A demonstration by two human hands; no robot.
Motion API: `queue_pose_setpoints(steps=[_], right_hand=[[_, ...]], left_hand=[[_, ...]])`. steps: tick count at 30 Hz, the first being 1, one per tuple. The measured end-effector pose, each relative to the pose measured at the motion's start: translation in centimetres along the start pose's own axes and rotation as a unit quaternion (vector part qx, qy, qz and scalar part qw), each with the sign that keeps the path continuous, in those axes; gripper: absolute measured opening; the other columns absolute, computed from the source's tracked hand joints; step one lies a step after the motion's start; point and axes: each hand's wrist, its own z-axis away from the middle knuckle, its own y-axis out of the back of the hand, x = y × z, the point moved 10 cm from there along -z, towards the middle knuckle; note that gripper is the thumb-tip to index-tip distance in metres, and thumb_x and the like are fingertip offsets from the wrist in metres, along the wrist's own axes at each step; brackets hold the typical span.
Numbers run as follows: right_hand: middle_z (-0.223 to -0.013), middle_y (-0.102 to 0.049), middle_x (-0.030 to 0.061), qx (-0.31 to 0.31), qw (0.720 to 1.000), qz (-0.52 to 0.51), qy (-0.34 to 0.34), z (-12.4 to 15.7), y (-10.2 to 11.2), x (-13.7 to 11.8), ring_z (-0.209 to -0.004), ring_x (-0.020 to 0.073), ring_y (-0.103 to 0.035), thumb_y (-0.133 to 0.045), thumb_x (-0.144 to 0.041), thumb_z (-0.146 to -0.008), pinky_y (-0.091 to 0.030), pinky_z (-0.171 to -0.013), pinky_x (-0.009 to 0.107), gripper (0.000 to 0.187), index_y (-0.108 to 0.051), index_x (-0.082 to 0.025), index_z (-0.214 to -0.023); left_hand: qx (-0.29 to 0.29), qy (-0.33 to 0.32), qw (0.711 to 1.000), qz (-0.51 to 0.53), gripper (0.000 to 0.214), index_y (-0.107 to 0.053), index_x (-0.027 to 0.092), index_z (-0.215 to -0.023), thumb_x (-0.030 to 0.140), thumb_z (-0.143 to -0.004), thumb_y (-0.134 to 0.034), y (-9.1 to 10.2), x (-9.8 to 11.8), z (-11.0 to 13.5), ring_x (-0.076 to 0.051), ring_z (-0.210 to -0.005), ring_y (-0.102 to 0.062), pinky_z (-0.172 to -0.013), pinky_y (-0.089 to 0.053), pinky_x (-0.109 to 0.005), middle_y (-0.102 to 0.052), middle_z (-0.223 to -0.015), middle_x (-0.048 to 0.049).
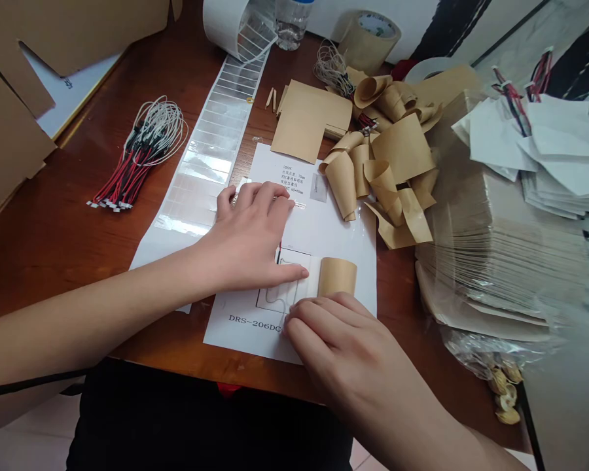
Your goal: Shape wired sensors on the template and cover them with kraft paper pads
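My left hand (255,226) lies with fingers spread on a white printed sheet (343,235) marked "DRS-206DC", its thumb stretched across a drawn rectangle (264,296). A thin pale wire (275,299) curves over that rectangle, and a red and black lead shows beside the thumb. My right hand (336,333) is closed at the sheet's lower right, where the wire runs up to its pinched fingertips. Just beyond its knuckles stands a curled piece of brown paper (338,276), its lower part hidden by the hand.
Left lies a wire bundle (140,154); a label strip (203,144) runs back to its roll. Behind are brown paper squares (302,121), curled pieces (397,157) and a tape roll (370,39). A bagged paper stack (491,242) is right, a cardboard box (10,131) left.
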Motion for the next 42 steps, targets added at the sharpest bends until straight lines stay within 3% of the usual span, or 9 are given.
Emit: queue_pose_setpoints(steps=[9,14,19,22,31,35,38,40,42], right_hand=[[-0.068,-0.054,-0.0013,0.024,1.0,0.012,-0.001,-0.1,0.2,0.2,-0.063,0.0147,-0.041,-0.05,0.0,-0.095,-0.035,-0.069,0.029,0.034,-0.055,-0.02,-0.068],[-0.068,-0.057,-0.0013,0.039,0.999,0.007,-0.006,-0.1,0.2,0.6,-0.061,0.0144,-0.041,-0.054,-0.004,-0.095,-0.035,-0.067,0.03,0.031,-0.057,-0.02,-0.068],[-0.072,-0.064,-0.0007,0.034,0.999,-0.008,-0.008,-0.3,0.1,1.1,-0.062,0.0128,-0.047,-0.052,-0.005,-0.097,-0.036,-0.068,0.03,0.029,-0.062,-0.019,-0.074],[-0.074,-0.066,0.0002,0.041,0.999,-0.014,-0.018,-0.4,0.2,1.5,-0.063,0.0131,-0.049,-0.053,-0.011,-0.1,-0.036,-0.066,0.03,0.025,-0.066,-0.019,-0.079],[-0.078,-0.07,0.0015,0.05,0.998,-0.024,-0.019,-0.7,0.4,2.2,-0.066,0.0138,-0.05,-0.056,-0.02,-0.103,-0.038,-0.068,0.03,0.025,-0.068,-0.018,-0.081],[-0.079,-0.071,0.0027,0.052,0.997,-0.048,-0.02,-0.8,0.6,2.2,-0.068,0.0142,-0.052,-0.058,-0.019,-0.102,-0.04,-0.069,0.029,0.023,-0.069,-0.017,-0.082],[-0.082,-0.071,0.0038,0.034,0.994,-0.105,-0.023,-1.0,0.1,2.3,-0.074,0.0146,-0.059,-0.059,-0.019,-0.102,-0.045,-0.072,0.027,0.022,-0.07,-0.017,-0.083],[-0.085,-0.072,0.0047,0.036,0.99,-0.133,-0.019,-1.1,0.1,2.4,-0.078,0.0146,-0.062,-0.062,-0.018,-0.101,-0.047,-0.074,0.026,0.019,-0.071,-0.016,-0.084],[-0.088,-0.072,0.0058,0.046,0.988,-0.148,-0.014,-1.3,0.3,2.4,-0.081,0.0141,-0.063,-0.067,-0.015,-0.097,-0.048,-0.074,0.023,0.013,-0.071,-0.014,-0.085]], left_hand=[[-0.005,0.002,1.0,0.008,0.082,-0.051,0.015,-0.139,0.067,-0.078,-0.069,0.0,-0.3,-0.1,-0.042,-0.146,-0.029,-0.121,-0.013,-0.064,-0.041,-0.158,-0.0213],[-0.016,0.015,1.0,0.015,0.077,-0.052,0.012,-0.142,0.068,-0.089,-0.055,0.1,-0.5,-0.1,-0.041,-0.146,-0.03,-0.12,-0.016,-0.062,-0.042,-0.157,-0.0201],[0.037,0.004,0.999,0.001,0.044,-0.064,0.016,-0.129,0.044,-0.102,-0.043,1.1,-0.4,-0.2,-0.036,-0.135,-0.043,-0.114,-0.023,-0.059,-0.055,-0.148,-0.0137],[0.078,0.009,0.997,0.027,0.038,-0.069,0.024,-0.119,0.025,-0.102,-0.035,1.9,-1.0,-0.7,-0.031,-0.125,-0.051,-0.106,-0.027,-0.055,-0.066,-0.135,-0.0064],[0.1,0.024,0.992,0.074,0.036,-0.066,0.027,-0.126,0.023,-0.096,-0.046,2.5,-2.6,-1.8,-0.03,-0.124,-0.057,-0.102,-0.032,-0.052,-0.072,-0.13,-0.0032],[0.144,-0.054,0.984,0.089,0.027,-0.072,0.024,-0.109,0.023,-0.09,-0.053,4.6,-0.7,-0.9,-0.027,-0.116,-0.062,-0.104,-0.037,-0.049,-0.073,-0.119,-0.005],[-0.017,-0.168,0.967,0.193,0.015,-0.071,0.021,-0.087,0.018,-0.082,-0.058,3.6,2.3,0.2,-0.018,-0.086,-0.066,-0.082,-0.048,-0.035,-0.075,-0.092,-0.0002],[-0.123,-0.186,0.945,0.238,0.013,-0.07,0.021,-0.086,0.014,-0.08,-0.06,2.7,3.5,1.4,-0.014,-0.076,-0.063,-0.071,-0.049,-0.03,-0.073,-0.085,0.0026],[-0.184,-0.175,0.932,0.259,0.016,-0.068,0.019,-0.088,0.009,-0.079,-0.059,2.1,3.9,2.5,-0.011,-0.07,-0.059,-0.06,-0.045,-0.026,-0.07,-0.081,0.0044]])
